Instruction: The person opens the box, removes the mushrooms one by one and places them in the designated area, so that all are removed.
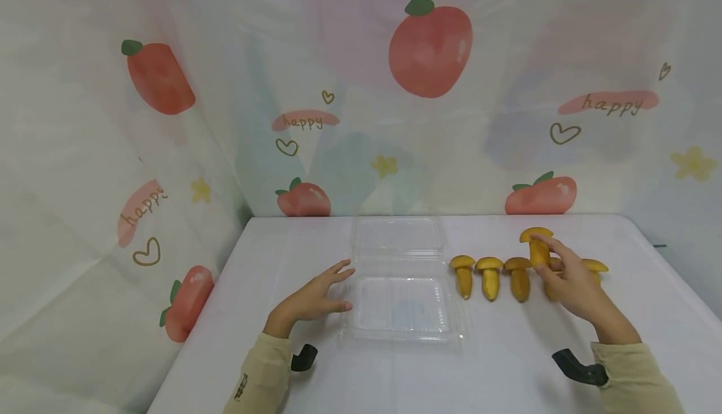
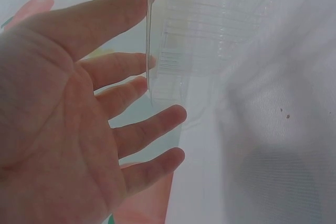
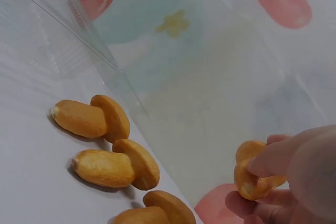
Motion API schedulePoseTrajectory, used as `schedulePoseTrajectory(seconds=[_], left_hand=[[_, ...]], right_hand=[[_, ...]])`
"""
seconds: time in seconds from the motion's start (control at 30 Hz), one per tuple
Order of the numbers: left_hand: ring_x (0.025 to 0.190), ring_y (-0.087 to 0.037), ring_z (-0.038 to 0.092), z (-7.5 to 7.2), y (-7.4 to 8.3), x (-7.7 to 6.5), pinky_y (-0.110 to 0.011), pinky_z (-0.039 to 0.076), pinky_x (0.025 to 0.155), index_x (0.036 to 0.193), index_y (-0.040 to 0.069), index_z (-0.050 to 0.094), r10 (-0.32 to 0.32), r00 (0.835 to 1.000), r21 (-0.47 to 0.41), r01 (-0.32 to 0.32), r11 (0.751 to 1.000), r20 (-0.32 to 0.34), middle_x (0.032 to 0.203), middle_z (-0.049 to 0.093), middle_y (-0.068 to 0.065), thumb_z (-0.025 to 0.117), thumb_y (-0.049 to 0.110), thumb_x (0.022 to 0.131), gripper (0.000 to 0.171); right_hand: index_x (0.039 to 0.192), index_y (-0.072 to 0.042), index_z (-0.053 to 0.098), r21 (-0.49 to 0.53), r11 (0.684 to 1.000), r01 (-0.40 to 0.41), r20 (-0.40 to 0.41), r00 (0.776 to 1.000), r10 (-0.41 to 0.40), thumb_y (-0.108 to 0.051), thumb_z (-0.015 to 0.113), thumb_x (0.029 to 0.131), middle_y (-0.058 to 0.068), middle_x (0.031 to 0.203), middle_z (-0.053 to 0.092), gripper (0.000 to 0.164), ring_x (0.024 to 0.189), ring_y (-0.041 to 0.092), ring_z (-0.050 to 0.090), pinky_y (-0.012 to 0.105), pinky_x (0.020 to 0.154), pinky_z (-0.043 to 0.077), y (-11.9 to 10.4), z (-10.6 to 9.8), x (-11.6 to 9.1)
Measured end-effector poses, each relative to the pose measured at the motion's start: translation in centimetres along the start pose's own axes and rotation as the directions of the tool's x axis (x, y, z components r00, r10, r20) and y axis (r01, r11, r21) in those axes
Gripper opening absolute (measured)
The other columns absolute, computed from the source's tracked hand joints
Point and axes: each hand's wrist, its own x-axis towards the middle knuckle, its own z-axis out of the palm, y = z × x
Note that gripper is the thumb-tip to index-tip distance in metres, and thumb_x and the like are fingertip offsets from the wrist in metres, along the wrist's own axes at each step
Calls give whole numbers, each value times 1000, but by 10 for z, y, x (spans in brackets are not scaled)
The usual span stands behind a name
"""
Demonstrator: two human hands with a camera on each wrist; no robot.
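My right hand [image 1: 578, 285] pinches a yellow mushroom [image 1: 539, 252] by its stem, cap upward, above a row of similar mushrooms. In the right wrist view the held mushroom [image 3: 251, 178] sits between thumb and fingers. My left hand [image 1: 313, 298] has its fingers spread at the left side of a clear plastic clamshell box [image 1: 402, 336]. In the left wrist view, fingertips meet the edge of the transparent plastic [image 2: 149, 40]; how firmly they touch it I cannot tell. The box lies unfolded, its lid [image 1: 397, 237] toward the back, and its base holds nothing.
Right of the box, several mushrooms lie in a row, among them one nearest it [image 1: 464, 277] and a darker one [image 1: 519, 282]. My right hand partly hides those at the far end. A printed cloth backdrop [image 1: 361, 51] rises behind and left of the white table [image 1: 395, 379].
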Motion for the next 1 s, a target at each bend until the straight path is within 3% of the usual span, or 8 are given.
schedulePoseTrajectory(seconds=[0.1,0.17,0.3,0.4,0.57,0.73,0.87,1.0], left_hand=[[156,-39,20,0,1,0,-63,25,122,156,3,36,-1,1000,1,1,1000,-1,170,20,-14,73,23,94,75],[156,-39,21,0,1,0,-63,26,122,156,3,36,0,1000,4,0,1000,-2,170,20,-14,73,24,94,76],[156,-37,20,0,1,0,-62,26,122,157,4,36,-4,1000,7,4,1000,1,170,20,-13,73,24,94,75],[157,-37,20,0,0,0,-62,26,122,157,4,36,-4,1000,5,4,1000,3,170,20,-13,73,24,94,75],[157,-37,20,2,-3,0,-63,26,122,157,5,36,-9,1000,4,9,1000,2,170,19,-12,72,25,94,75],[157,-36,20,4,-7,2,-62,26,122,157,5,36,-9,1000,5,9,1000,3,170,19,-11,72,26,94,75],[157,-36,20,3,-7,2,-62,26,122,157,5,36,-10,1000,2,10,1000,0,170,19,-11,72,25,94,75],[157,-37,20,3,-6,2,-62,26,122,157,5,36,-14,1000,0,14,1000,1,170,19,-11,72,24,94,75]], right_hand=[[152,4,31,-4,999,-40,0,999,40,3,47,102,44,141,35,53,98,44,66,18,60,55,6,-4,0],[153,5,30,-8,998,-57,-6,998,57,2,46,102,45,141,35,54,104,56,62,18,63,57,8,-5,1],[153,4,32,-34,997,-70,-24,997,69,2,46,101,43,137,40,54,83,25,67,20,58,56,14,-7,1],[153,2,35,-85,993,-87,-58,995,82,-1,45,101,35,115,50,53,62,7,53,21,50,47,18,-10,-1],[153,0,37,-158,978,-134,-107,987,118,-4,46,100,13,82,42,54,52,12,39,24,45,36,26,-13,-4],[156,-2,33,-150,978,-148,-121,984,131,-6,45,102,12,79,42,56,48,12,38,24,44,36,34,-15,-6],[158,-3,27,-115,975,-192,-118,977,178,-7,44,103,18,84,46,58,49,17,42,24,45,38,38,-20,-8],[159,-3,22,-81,962,-260,-123,961,249,-9,41,104,43,122,47,59,89,48,59,23,54,52,42,-26,-9]])
